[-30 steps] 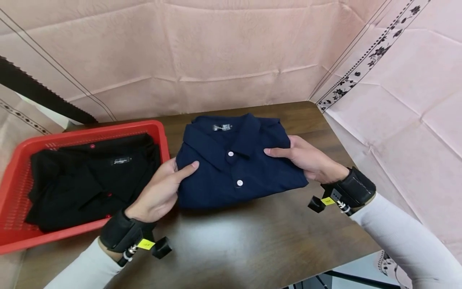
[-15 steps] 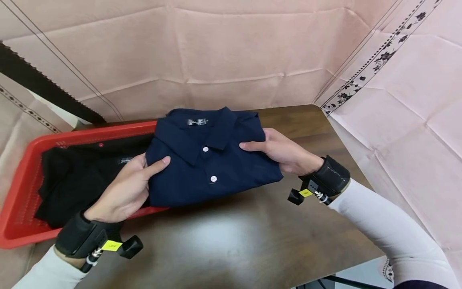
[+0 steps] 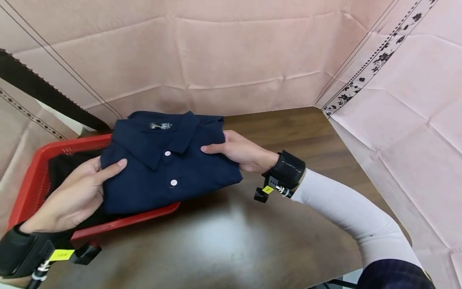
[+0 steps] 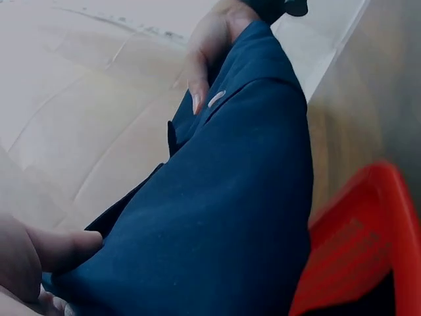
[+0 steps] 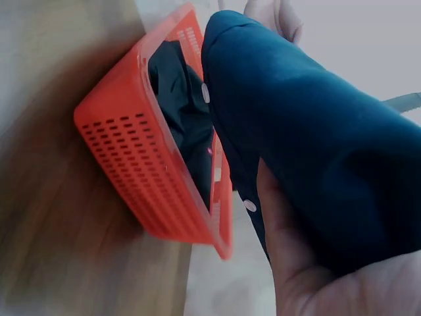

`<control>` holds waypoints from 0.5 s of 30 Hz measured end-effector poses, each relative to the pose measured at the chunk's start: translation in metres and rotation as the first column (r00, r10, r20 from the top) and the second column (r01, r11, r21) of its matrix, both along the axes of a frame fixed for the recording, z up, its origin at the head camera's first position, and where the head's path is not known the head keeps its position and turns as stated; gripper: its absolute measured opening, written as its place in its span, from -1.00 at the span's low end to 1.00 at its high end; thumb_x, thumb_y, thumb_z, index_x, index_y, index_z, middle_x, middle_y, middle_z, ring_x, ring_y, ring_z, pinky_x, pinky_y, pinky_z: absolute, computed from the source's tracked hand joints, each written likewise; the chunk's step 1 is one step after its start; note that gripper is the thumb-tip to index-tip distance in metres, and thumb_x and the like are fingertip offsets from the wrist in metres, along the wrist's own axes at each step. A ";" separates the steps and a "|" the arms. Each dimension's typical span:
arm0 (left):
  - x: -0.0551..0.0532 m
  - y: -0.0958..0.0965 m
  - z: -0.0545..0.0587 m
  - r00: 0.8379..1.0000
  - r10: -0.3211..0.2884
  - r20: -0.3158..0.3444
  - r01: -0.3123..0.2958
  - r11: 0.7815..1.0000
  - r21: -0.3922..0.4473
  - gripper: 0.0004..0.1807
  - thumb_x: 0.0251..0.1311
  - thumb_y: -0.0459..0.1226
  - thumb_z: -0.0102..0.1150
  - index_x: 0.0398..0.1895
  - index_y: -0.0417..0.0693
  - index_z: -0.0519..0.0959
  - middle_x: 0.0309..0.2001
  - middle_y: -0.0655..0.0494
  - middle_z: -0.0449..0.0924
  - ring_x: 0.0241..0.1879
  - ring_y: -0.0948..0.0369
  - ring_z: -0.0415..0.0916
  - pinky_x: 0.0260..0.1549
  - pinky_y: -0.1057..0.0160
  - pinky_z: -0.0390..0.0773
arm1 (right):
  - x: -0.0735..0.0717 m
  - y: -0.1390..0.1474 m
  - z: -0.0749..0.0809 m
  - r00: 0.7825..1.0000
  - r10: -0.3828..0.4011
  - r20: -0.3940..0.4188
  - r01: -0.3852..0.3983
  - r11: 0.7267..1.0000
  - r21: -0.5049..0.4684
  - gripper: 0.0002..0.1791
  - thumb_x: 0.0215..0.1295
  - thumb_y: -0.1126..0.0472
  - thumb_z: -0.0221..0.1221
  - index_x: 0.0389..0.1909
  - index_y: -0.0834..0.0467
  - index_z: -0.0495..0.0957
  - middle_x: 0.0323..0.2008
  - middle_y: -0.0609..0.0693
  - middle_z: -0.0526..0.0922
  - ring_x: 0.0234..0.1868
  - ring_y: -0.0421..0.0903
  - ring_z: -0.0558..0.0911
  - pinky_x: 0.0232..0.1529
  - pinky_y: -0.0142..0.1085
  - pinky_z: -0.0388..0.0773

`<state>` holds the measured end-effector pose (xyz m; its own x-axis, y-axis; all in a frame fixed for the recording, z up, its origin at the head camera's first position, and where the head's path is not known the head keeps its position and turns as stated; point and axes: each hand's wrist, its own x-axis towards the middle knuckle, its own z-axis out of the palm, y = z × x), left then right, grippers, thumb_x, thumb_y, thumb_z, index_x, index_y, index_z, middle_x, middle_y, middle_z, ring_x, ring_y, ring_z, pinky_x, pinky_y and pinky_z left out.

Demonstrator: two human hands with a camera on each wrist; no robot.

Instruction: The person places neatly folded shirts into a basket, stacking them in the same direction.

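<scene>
Between both hands hangs a folded navy button-up shirt [image 3: 144, 176], collar facing away, with white buttons and a neck label showing. My left hand [image 3: 77, 192] grips its left edge, thumb on top. On the opposite edge my right hand [image 3: 245, 152] holds it the same way, fingers hidden beneath. The shirt is over the red plastic basket [image 3: 27, 192], covering much of it in the head view. Inside the basket lies a black shirt [image 5: 184, 112], seen below the navy one in the right wrist view.
The basket stands on a brown wooden table [image 3: 252, 233], toward its left side. Pink patterned cloth [image 3: 234, 48] hangs behind the table and on the right. A dark strip [image 3: 43, 88] runs diagonally at the upper left.
Both hands have carried the navy shirt leftward, from over the table beside the basket to over the basket. The black shirt is now mostly covered in the head view.
</scene>
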<state>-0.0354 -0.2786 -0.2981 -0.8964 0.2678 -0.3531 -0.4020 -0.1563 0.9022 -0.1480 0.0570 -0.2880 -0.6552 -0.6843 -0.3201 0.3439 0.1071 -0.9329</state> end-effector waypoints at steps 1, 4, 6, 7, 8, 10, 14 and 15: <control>0.001 -0.005 -0.001 1.000 0.015 0.002 -0.015 1.000 -0.006 -0.59 0.45 -0.19 -0.07 0.29 -0.06 0.23 0.08 0.22 0.63 0.00 0.27 0.60 -0.10 0.22 0.65 | 0.000 -0.005 -0.001 1.000 0.004 -0.006 -0.004 1.000 0.002 -0.51 0.30 0.25 0.21 0.24 0.17 0.42 0.11 0.12 0.60 0.02 -0.02 0.64 0.07 -0.15 0.59; 0.004 -0.020 -0.003 0.997 0.072 0.010 -0.072 0.997 -0.025 -0.67 0.43 -0.19 -0.04 0.19 -0.05 0.31 0.00 0.22 0.67 -0.07 0.29 0.63 -0.16 0.24 0.67 | -0.001 -0.021 -0.003 0.999 0.022 -0.025 -0.022 1.000 0.004 -0.51 0.30 0.25 0.21 0.25 0.16 0.41 0.13 0.10 0.59 0.03 -0.04 0.63 0.08 -0.18 0.58; 0.005 -0.030 -0.005 0.994 0.107 0.016 -0.107 0.994 -0.024 -0.73 0.43 -0.21 -0.03 0.12 -0.03 0.40 -0.05 0.22 0.70 -0.11 0.30 0.64 -0.20 0.24 0.67 | -0.002 -0.032 -0.005 0.999 0.035 -0.040 -0.034 0.999 0.012 -0.53 0.31 0.24 0.20 0.23 0.15 0.42 0.12 0.09 0.59 0.02 -0.05 0.63 0.08 -0.20 0.58; 0.007 -0.035 -0.005 0.993 0.121 0.017 -0.120 0.992 -0.027 -0.75 0.43 -0.21 -0.03 0.10 -0.01 0.42 -0.07 0.23 0.71 -0.12 0.31 0.64 -0.21 0.24 0.68 | -0.002 -0.037 -0.006 0.998 0.043 -0.045 -0.042 0.999 0.014 -0.55 0.31 0.24 0.20 0.22 0.16 0.43 0.10 0.09 0.60 0.02 -0.06 0.63 0.08 -0.20 0.58; 0.008 -0.040 -0.006 0.991 0.135 0.019 -0.134 0.990 -0.037 -0.77 0.42 -0.20 -0.02 0.08 0.01 0.44 -0.08 0.24 0.71 -0.14 0.31 0.65 -0.23 0.25 0.68 | -0.002 -0.043 -0.007 0.998 0.047 -0.044 -0.047 0.999 0.015 -0.57 0.31 0.25 0.20 0.20 0.17 0.44 0.09 0.09 0.61 0.01 -0.06 0.63 0.07 -0.20 0.58; 0.009 -0.049 -0.008 0.988 0.151 0.016 -0.149 0.987 -0.056 -0.78 0.43 -0.20 -0.03 0.07 0.02 0.45 -0.09 0.26 0.71 -0.15 0.31 0.65 -0.24 0.26 0.68 | -0.001 -0.054 -0.009 0.998 0.052 -0.045 -0.052 0.998 0.022 -0.61 0.32 0.25 0.19 0.16 0.18 0.48 0.03 0.07 0.64 -0.02 -0.07 0.65 0.04 -0.21 0.59; 0.013 -0.067 -0.015 0.982 0.191 0.008 -0.188 0.974 -0.130 -0.73 0.40 -0.15 0.00 0.11 0.05 0.38 -0.09 0.37 0.69 -0.18 0.32 0.64 -0.29 0.26 0.68 | 0.002 -0.076 -0.013 0.998 0.069 -0.013 -0.069 0.998 0.005 -0.70 0.34 0.28 0.15 0.07 0.20 0.53 -0.10 0.04 0.69 -0.10 -0.09 0.67 -0.04 -0.24 0.61; 0.014 -0.072 -0.017 0.980 0.199 0.004 -0.196 0.971 -0.133 -0.72 0.41 -0.15 0.00 0.13 0.07 0.36 -0.09 0.41 0.68 -0.17 0.34 0.64 -0.30 0.26 0.69 | 0.003 -0.082 -0.014 0.997 0.078 -0.001 -0.078 0.997 -0.007 -0.73 0.35 0.29 0.14 0.05 0.20 0.53 -0.14 0.03 0.69 -0.13 -0.09 0.67 -0.06 -0.26 0.62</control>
<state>-0.0217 -0.3502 -0.3152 -0.9206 0.0362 -0.3889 -0.3904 -0.1144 0.9135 -0.1448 -0.0253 -0.3019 -0.6003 -0.7353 -0.3147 0.3340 0.1271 -0.9340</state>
